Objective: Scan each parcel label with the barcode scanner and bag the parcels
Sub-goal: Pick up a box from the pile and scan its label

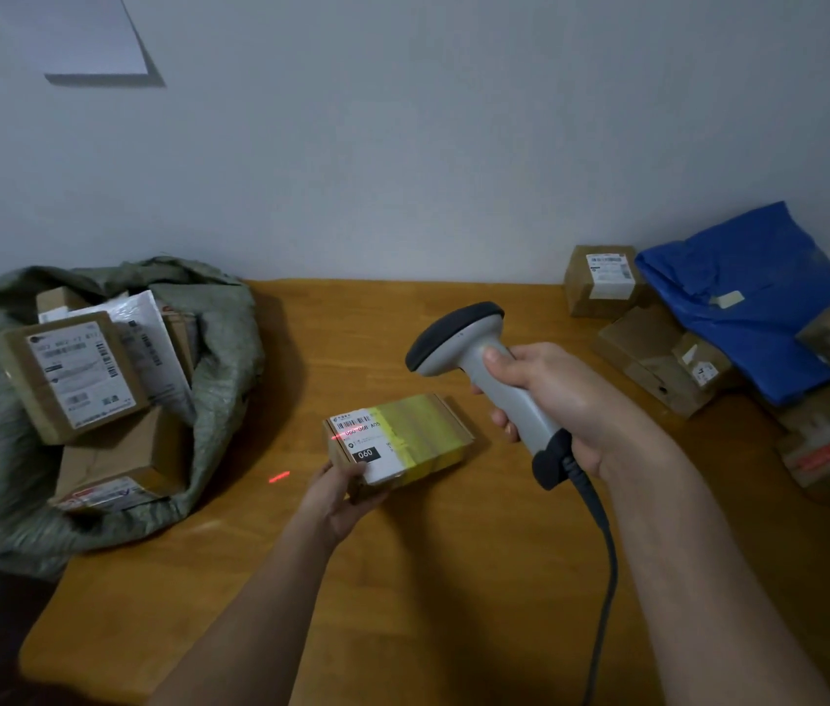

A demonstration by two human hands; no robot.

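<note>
Nearest, the left hand (339, 494) grips a yellow-taped parcel (397, 438) just above the desk (402, 578); the right hand (550, 394) grips the barcode scanner (479, 369). Its red line seems to clip the label's (364, 443) left edge, so aim slightly right, across the bars.

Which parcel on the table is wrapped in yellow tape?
The small cardboard parcel held by the left hand under the barcode scanner; the other boxes show plain brown cardboard.
</note>
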